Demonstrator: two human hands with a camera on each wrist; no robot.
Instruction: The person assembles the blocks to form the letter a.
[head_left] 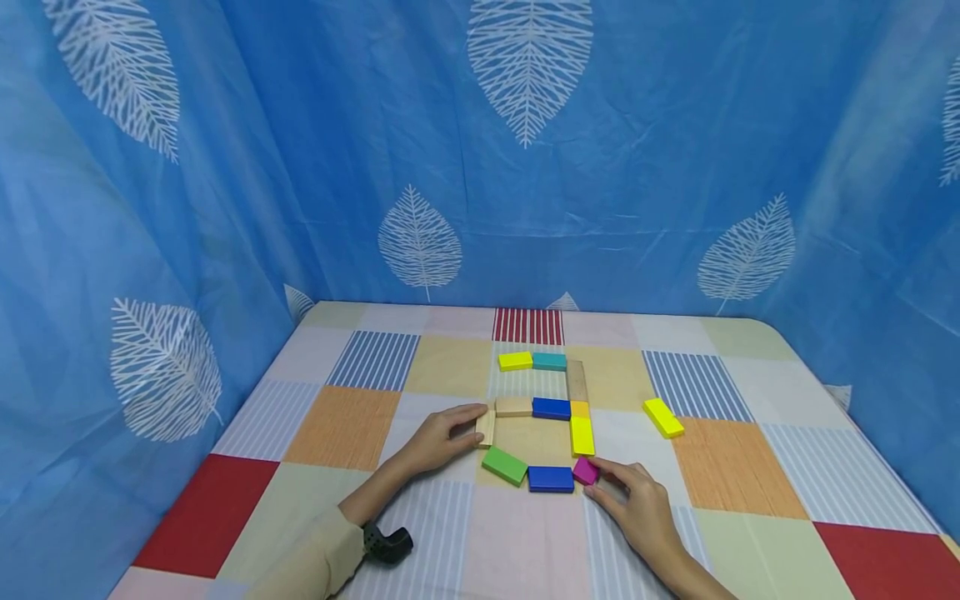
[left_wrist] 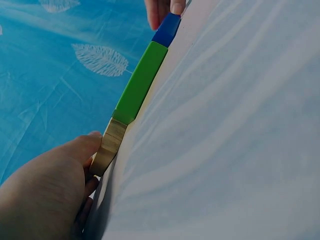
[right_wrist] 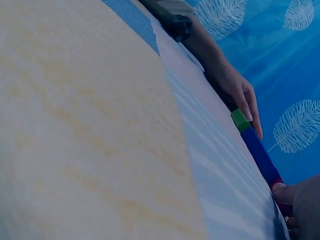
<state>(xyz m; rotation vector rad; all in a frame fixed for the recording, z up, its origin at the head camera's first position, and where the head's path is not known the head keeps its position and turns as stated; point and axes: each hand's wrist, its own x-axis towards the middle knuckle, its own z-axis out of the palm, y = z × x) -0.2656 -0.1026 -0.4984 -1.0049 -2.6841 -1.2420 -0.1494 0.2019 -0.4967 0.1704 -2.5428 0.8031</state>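
Observation:
Blocks lie flat on the patchwork cloth in a figure. At its left side my left hand point(head_left: 437, 440) pinches a plain wooden block point(head_left: 486, 427) between thumb and fingers; it stands beside a green block point(head_left: 505, 466). My right hand point(head_left: 637, 508) pinches a magenta block point(head_left: 586, 471) at the lower right corner, next to a blue block point(head_left: 551, 479). In the left wrist view the wooden block point(left_wrist: 109, 147) meets the end of the green block point(left_wrist: 141, 82). The right wrist view shows my right thumb on the magenta block, against the blue block point(right_wrist: 259, 154).
A second blue block point(head_left: 551, 408), a wooden block point(head_left: 513, 407), an upper wooden block point(head_left: 576, 381), an orange block point(head_left: 580, 409) and a yellow block point(head_left: 582, 436) adjoin. Yellow point(head_left: 515, 361) and teal point(head_left: 550, 362) blocks form the top. Another yellow block point(head_left: 663, 417) lies apart at right.

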